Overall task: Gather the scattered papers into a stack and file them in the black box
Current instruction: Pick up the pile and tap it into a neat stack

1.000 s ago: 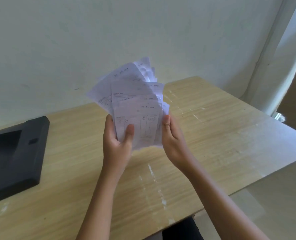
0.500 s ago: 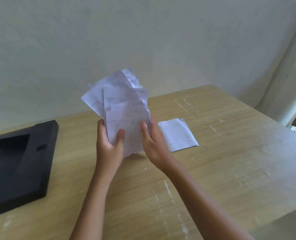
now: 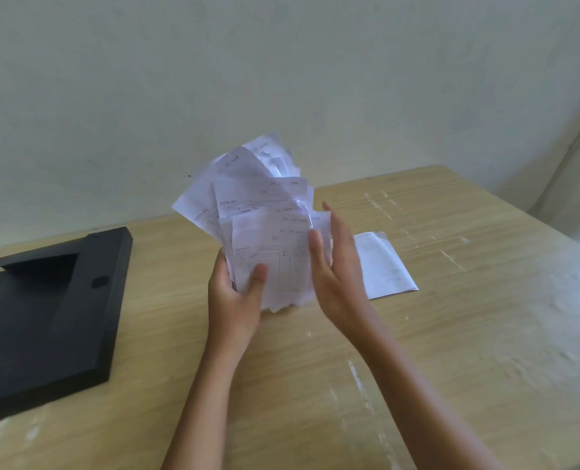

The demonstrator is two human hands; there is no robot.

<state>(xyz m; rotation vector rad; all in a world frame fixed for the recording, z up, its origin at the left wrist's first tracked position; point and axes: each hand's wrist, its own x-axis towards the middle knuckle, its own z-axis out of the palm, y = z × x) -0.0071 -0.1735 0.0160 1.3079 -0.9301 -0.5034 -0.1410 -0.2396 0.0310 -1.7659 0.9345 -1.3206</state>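
The left hand point(image 3: 236, 296) grips the lower left part of a fanned bundle of papers point(image 3: 265, 232), its thumb pressed on the front sheet and its fingers curled round behind, out of sight. The bundle stands nearly upright above the table point(image 3: 485, 334), its sheets splayed unevenly so that the upper ones lean back and to the left; their lower edges hang ragged just above the wood. Faint printed lines and handwriting show on the front sheets, too blurred to read.

The right hand point(image 3: 336, 266) stands just to the right of the bundle with its fingers straight and together, pointing up and away from the person. Its thumb lies against the right edge of the front sheet, and the palm faces the side of the bundle; it holds nothing. Whether the fingers touch the paper edges cannot be told.

To the right of the bundle, beyond the right hand, a single sheet point(image 3: 383, 262) lies flat on the table, partly hidden by that hand. Well to the left of the bundle, the black box point(image 3: 78, 300) rests on the table, open side up, running off the left edge of the view. Behind the bundle rises a pale wall point(image 3: 282, 79) that meets the far edge of the table. Pale scuff marks streak the wooden surface nearer the person than the bundle.
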